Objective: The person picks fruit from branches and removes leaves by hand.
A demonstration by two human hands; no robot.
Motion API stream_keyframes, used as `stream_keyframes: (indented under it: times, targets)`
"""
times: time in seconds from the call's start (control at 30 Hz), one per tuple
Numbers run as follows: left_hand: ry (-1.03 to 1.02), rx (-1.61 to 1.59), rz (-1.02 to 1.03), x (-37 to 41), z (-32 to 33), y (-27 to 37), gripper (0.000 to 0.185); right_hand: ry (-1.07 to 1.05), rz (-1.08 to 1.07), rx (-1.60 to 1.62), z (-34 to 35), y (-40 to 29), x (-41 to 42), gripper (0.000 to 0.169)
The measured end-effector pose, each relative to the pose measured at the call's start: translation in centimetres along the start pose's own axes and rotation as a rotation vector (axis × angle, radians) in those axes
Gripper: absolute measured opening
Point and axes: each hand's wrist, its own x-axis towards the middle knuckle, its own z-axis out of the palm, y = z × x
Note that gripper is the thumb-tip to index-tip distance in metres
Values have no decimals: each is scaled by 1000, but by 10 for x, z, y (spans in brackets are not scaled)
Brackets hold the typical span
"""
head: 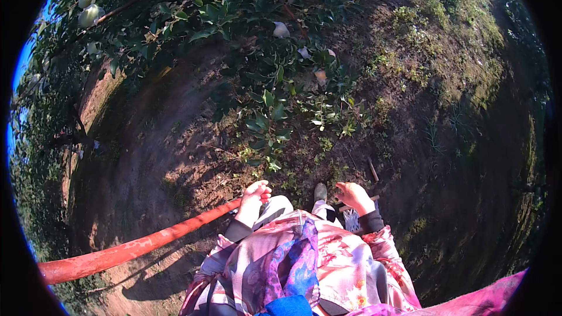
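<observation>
My left hand (257, 195) is in front of my body with its fingers curled. A red-painted pole (145, 243) runs from the lower left up to beside its wrist; I cannot tell whether they touch. Nothing shows between those curled fingers, though the palm is hidden. My right hand (354, 195) is held off to the right, fingers loosely bent and apart, with nothing seen in it. Below and behind its wrist is a thin wooden bar (371, 199). A leafy low branch (268, 125) hangs ahead of both hands.
Several pale fruits in whitish bags (91, 15) hang among the tree's leaves at the top; another bagged fruit (281, 30) hangs lower. Beneath me is soil with weeds (404, 68) and a short stick (373, 170). A shoe (320, 192) shows between my hands.
</observation>
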Motion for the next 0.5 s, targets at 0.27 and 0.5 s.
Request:
stream_keyframes:
  times: [0.27, 0.5]
  targets:
    - [239, -126, -72, 10, 3, 6, 18, -74, -274, -22, 4, 3, 86, 44]
    - [171, -409, 86, 57, -25, 23, 19, -89, -369, 101, -54, -44, 159, 44]
